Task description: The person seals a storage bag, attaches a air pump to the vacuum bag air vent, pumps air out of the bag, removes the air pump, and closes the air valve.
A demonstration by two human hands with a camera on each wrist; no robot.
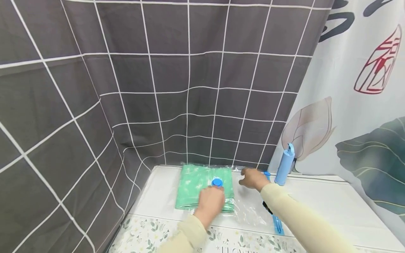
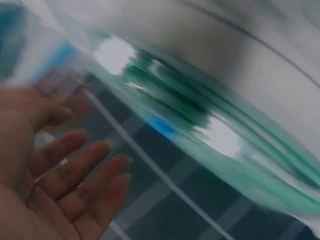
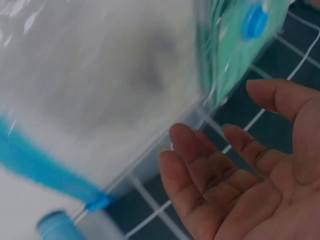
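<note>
The green cloth (image 1: 191,184) lies folded inside the clear bag (image 1: 250,208) on the table (image 1: 329,202). The left hand (image 1: 211,202) is over the cloth, the right hand (image 1: 252,178) over the bag's flat part; both have loose fingers, holding nothing.

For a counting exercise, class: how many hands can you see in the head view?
2. The left hand is by the blue cap, covering part of the green cloth; the right hand is between the cloth and the blue pump. None seems hidden.
</note>
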